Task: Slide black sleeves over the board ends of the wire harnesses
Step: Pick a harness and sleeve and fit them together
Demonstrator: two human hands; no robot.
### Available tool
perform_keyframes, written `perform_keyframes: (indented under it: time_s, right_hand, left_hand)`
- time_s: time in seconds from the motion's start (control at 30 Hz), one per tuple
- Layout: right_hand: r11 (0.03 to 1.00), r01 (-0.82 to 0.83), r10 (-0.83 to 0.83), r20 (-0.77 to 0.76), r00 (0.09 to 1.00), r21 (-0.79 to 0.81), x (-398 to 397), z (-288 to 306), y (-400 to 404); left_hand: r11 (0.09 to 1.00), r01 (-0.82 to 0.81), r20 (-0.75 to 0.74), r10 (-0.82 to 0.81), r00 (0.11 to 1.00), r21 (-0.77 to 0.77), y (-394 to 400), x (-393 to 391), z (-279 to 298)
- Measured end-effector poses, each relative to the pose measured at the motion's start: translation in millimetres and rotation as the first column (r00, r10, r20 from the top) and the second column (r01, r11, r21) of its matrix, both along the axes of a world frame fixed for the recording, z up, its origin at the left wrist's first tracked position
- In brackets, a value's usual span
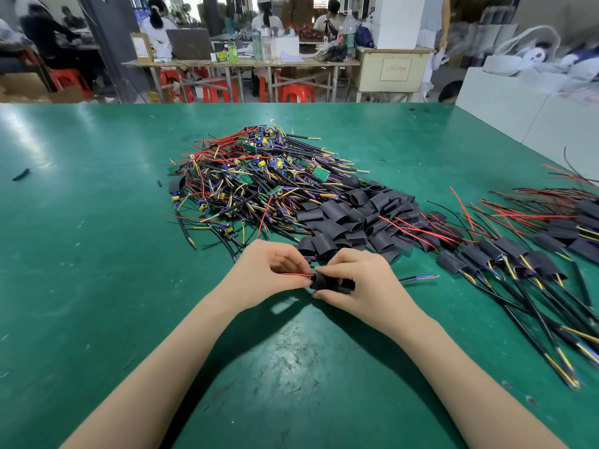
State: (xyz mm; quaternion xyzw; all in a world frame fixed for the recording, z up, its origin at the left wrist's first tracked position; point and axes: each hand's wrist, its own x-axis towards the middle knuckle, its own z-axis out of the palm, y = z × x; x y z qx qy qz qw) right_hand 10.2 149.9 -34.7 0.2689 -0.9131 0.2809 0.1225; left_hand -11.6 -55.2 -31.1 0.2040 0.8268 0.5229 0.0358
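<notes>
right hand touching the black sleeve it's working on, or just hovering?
Touching. The head view shows the right hand with fingers curled around the black sleeve, thumb beneath it; the left hand pinches the red wire entering the sleeve.

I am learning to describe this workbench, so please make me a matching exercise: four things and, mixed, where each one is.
Things:
1. unsleeved harness pile
2. loose black sleeves
3. sleeved harnesses
4. black sleeve being fitted

Places:
A. far right of the table
B. between both hands
C. centre, behind the hands
D. just right of the wire pile

Pairs: 1-C, 2-D, 3-A, 4-B
</notes>
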Motion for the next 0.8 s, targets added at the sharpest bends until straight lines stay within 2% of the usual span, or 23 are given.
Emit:
perform_keyframes:
  time_s: [0.27,0.37,0.47,0.53,0.6,0.63,0.73,0.77,0.8]
  right_hand:
    - [0.998,-0.035,0.036,-0.025,0.999,0.058,0.8,-0.4,0.1]
    - [0.996,-0.032,0.04,-0.098,0.994,0.081,2.2,5.2,1.0]
    - [0.99,0.115,-0.091,-0.258,0.962,0.079,1.1,17.8,13.4]
    - [0.963,0.268,-0.258,-0.367,0.894,-0.025,-2.2,27.7,33.0]
    - [0.883,0.452,-0.463,-0.399,0.792,-0.127,-5.2,34.7,60.1]
    - [0.813,0.566,-0.571,-0.383,0.727,-0.136,-6.2,35.5,74.8]
    - [0.511,0.859,-0.842,-0.203,0.5,-0.005,-8.2,27.9,113.6]
    - [0.451,0.892,-0.884,-0.124,0.451,0.037,-8.6,24.4,121.5]
    - [0.43,0.901,-0.9,-0.055,0.433,0.058,-9.3,21.4,126.5]
  left_hand:
    - [0.998,0.014,-0.058,-0.018,0.998,-0.063,-0.1,-0.5,-1.6]
    - [0.998,-0.002,-0.115,-0.006,0.993,-0.069,-3.9,-2.6,1.5]
    - [0.986,-0.15,-0.231,0.13,0.964,-0.07,-9.9,-5.1,3.6]
    - [0.962,-0.274,-0.239,0.262,0.935,-0.018,-13.3,-6.8,3.7]
    - [0.935,-0.353,-0.2,0.354,0.914,0.041,-14.7,-8.8,2.6]
    - [0.927,-0.371,-0.179,0.376,0.909,0.059,-15.0,-9.4,2.4]
    - [0.922,-0.38,-0.137,0.387,0.912,0.079,-15.7,-11.3,2.1]
    - [0.921,-0.381,-0.133,0.389,0.912,0.079,-15.5,-11.8,1.6]
    - [0.92,-0.383,-0.13,0.39,0.912,0.079,-15.1,-11.9,1.3]
